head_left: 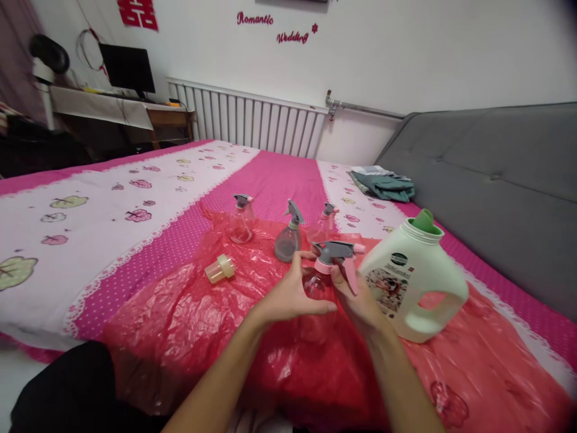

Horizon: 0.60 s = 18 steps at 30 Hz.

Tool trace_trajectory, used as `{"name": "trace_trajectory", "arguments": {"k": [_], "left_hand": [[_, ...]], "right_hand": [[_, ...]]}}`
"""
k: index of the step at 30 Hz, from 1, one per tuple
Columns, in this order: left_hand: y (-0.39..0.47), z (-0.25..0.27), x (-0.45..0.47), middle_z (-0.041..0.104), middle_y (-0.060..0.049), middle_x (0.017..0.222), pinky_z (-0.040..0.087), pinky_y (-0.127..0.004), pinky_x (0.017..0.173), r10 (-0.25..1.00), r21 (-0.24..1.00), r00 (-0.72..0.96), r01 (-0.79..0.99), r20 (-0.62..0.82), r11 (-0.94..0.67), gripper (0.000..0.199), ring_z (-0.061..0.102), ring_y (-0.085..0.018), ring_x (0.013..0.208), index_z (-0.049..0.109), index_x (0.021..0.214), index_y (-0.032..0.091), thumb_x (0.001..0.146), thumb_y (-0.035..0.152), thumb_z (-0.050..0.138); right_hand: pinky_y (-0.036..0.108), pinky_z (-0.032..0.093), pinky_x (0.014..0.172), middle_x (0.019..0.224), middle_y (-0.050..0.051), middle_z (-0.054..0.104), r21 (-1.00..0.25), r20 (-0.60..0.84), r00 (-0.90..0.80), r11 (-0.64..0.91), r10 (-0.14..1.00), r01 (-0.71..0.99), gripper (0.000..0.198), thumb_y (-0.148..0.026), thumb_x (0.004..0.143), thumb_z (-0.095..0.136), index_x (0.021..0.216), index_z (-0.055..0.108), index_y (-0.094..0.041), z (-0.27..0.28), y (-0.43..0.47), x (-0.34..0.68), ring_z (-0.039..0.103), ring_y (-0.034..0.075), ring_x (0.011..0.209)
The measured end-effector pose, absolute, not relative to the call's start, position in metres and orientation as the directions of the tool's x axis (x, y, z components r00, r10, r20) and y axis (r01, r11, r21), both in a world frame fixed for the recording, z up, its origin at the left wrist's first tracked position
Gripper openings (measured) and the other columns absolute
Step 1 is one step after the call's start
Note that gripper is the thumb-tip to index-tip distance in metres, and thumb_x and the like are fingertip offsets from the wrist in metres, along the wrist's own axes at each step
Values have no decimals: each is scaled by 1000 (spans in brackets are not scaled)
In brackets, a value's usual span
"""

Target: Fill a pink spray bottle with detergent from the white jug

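Between my hands is a clear spray bottle [318, 284] with a grey and pink trigger head. My left hand [288, 294] is wrapped round its body. My right hand [354, 300] grips the pink collar and trigger side of the head. Behind it on the red plastic sheet [180, 325] stand a spray bottle with a grey head [288, 240] and two clear ones with grey and pink heads, one at the left [242, 224] and one at the right [323, 224]. A large pale green detergent jug [417, 288], its green spout insert showing, stands right of my right hand.
A cream cap [220, 269] lies on the sheet at the left. Folded clothes [383, 183] rest on the bed near the grey headboard [487, 180]. At the back are a white radiator [247, 117] and a desk with a monitor [127, 67].
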<state>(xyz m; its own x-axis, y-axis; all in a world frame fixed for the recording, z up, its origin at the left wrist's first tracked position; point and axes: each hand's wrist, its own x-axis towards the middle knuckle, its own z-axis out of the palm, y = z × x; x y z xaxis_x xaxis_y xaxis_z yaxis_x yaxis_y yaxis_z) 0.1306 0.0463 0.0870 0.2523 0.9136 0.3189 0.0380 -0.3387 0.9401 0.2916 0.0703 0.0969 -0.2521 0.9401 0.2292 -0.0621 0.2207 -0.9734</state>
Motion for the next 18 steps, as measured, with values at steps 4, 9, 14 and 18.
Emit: {"name": "trace_trajectory", "arguments": {"k": [4, 9, 14, 18], "left_hand": [[51, 95, 132, 63, -15, 135, 57, -42, 101, 917, 940, 246, 54, 315, -338, 75, 67, -30, 125, 39, 126, 24, 68, 26, 87], [43, 92, 154, 64, -12, 127, 51, -55, 106, 950, 927, -14, 224, 311, -300, 71, 67, -36, 120, 37, 122, 25, 68, 14, 81], [27, 96, 140, 58, -14, 143, 44, -54, 117, 949, 930, 100, 191, 300, -314, 88, 56, -36, 138, 36, 137, 26, 68, 23, 90], [20, 88, 122, 47, -17, 158, 39, -54, 123, 932, 979, 301, -52, 204, -198, 108, 48, -36, 147, 32, 151, 28, 65, 34, 96]], "right_hand": [[47, 60, 95, 99, 12, 75, -977, 194, -223, 169, 955, -127, 56, -62, 67, 89, 98, 72, -19, 104, 76, 289, 71, 31, 105], [48, 57, 104, 103, 10, 76, -952, 204, -66, 182, 977, -246, 57, -57, 67, 91, 103, 70, -19, 93, 72, 266, 73, 27, 100], [48, 56, 105, 102, 9, 76, -916, 225, -44, 196, 973, -349, 50, -60, 71, 88, 96, 70, -21, 100, 67, 276, 73, 28, 105], [49, 53, 109, 103, 7, 76, -887, 247, -54, 204, 967, -415, 51, -65, 73, 85, 101, 71, -24, 111, 65, 291, 71, 28, 112]]}}
